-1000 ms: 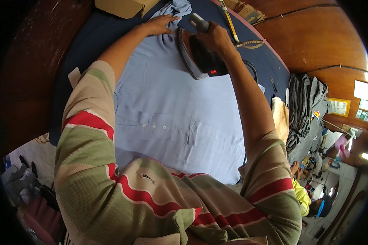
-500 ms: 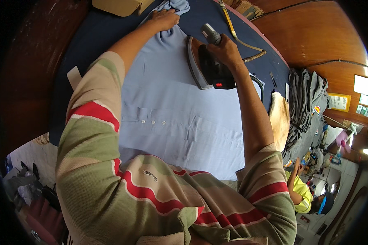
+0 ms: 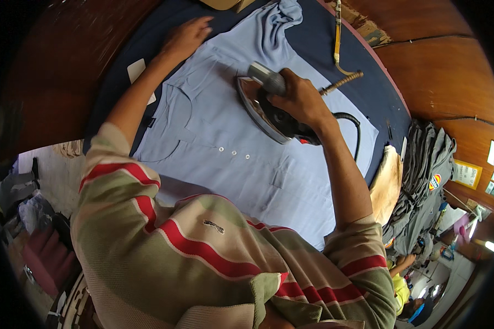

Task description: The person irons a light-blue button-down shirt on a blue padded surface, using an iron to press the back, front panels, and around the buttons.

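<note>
Light-blue fabric, thin-looking: a shirt (image 3: 258,170) lies spread over the dark blue tabletop (image 3: 319,38), front up, neck opening toward the person's left, small white buttons (image 3: 234,153) in a row, far sleeve (image 3: 284,27) bunched at the top. Dark iron (image 3: 280,119) with metal sole sits over the shirt's upper middle, nose toward far left; can't tell if the sole is fully flat on the cloth. Right hand (image 3: 304,98): grip closed round the iron's grey handle (image 3: 269,77), fingers wrapped. Left hand (image 3: 186,38): grip loose, fingers extended, nothing seen in it, just beyond the shirt's edge over the tabletop; palm hidden, contact unclear.

Handling, judged: iron likely rigid, fairly heavy, possibly hot at the sole. Hold by the handle only, off the metal; black cord (image 3: 358,134) trails from the heel end and may drag. Shirt should be light, limp, easy to shift or crease, not fragile. Best taken at edges: neckline, shoulder seam or hem, fingers flat and well apart from the sole. Bunched sleeve probably needs a pinch at its end to pull straight. Buttons are hard little bumps, could catch the sole's edge.
</note>
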`<state>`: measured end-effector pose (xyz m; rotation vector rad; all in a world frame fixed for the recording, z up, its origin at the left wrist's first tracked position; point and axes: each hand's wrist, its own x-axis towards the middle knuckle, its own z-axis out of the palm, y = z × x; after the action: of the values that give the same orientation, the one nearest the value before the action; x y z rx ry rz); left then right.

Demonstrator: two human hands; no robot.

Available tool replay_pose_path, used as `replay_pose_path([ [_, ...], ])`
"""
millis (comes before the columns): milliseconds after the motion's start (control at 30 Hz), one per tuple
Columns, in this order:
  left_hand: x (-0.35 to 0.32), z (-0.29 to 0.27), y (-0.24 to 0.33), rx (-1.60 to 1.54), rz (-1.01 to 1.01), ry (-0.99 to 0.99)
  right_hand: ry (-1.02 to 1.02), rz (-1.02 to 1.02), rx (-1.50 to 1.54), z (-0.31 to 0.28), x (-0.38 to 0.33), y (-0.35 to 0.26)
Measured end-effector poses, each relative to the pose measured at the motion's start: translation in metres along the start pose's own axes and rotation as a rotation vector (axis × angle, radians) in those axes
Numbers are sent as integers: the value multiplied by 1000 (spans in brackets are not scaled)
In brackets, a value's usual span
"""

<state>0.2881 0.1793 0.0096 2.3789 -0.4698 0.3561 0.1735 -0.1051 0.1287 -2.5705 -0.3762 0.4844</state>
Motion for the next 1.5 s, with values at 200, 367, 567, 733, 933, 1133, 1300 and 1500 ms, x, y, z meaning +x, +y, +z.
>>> replay_pose_path([
  [200, -63, -49, 53, 295, -513, -353, 117, -84, -129, 17, 64, -44],
  [367, -91, -38, 41, 325, -437, -200, 207, -119, -134, 23, 95, -59],
  [567, -95, -47, 39, 197, -490, -160, 0, -238, -180, 34, 66, -71],
  [733, -94, -44, 31, 155, -508, -137, 147, -165, -159, 37, 92, -81],
  [933, -96, -40, 30, 191, -555, -118, 140, -190, -201, 41, 106, -86],
  [1133, -89, -19, 40, 0, -378, 368, 87, -314, -195, 38, 89, -63],
  [1300, -78, 32, 42, 103, -40, 132, -60, -172, -137, 24, -1, -47],
  [1500, -84, 12, 31, 595, -137, -318, -132, -111, -150, 13, -65, -10],
])
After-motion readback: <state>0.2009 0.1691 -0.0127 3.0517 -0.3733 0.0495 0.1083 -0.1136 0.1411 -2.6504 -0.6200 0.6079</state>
